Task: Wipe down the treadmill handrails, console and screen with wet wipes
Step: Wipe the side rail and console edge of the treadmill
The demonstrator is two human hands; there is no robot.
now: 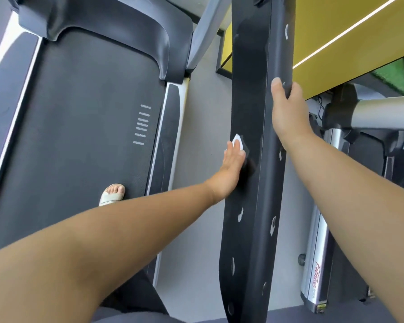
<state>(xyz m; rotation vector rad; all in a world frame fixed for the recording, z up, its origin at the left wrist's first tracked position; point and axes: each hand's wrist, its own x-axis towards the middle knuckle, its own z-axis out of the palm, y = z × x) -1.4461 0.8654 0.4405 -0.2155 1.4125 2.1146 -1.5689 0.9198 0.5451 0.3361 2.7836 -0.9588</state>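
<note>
Head view, looking down: one black handrail (247, 66) runs top to bottom through mid-frame, right of the treadmill belt (79, 113). Left hand (231, 169) lies flat on the rail's broad face, grip spread, fingers straight, pressing one white wet wipe (238, 139) against it; only the wipe's top corner shows past the fingertips, the rest is hidden under the palm. Right hand (287, 106) sits higher up, grip curled round the rail's far edge, thumb on the near side, likely bracing. Handling, by judgement: the wipe is thin, soft, damp and light, will bunch or slide under the palm, so hold it with flat finger pressure and refold when it gets dirty. The rail looks stiff and fixed, matte, probably slick once wet; it needs firm strokes along its length, and its far edge needs a wrap-round hold. Counts: wipes 1 visible, handrails 1 in view, hands 2, both on the rail; pale oval marks on the rail at least 7; one foot in a sandal (113, 194) on the belt; one neighbouring machine's silver frame (315, 264) at right. Console and screen are out of frame, so by judgement those steps are not yet done.
</note>
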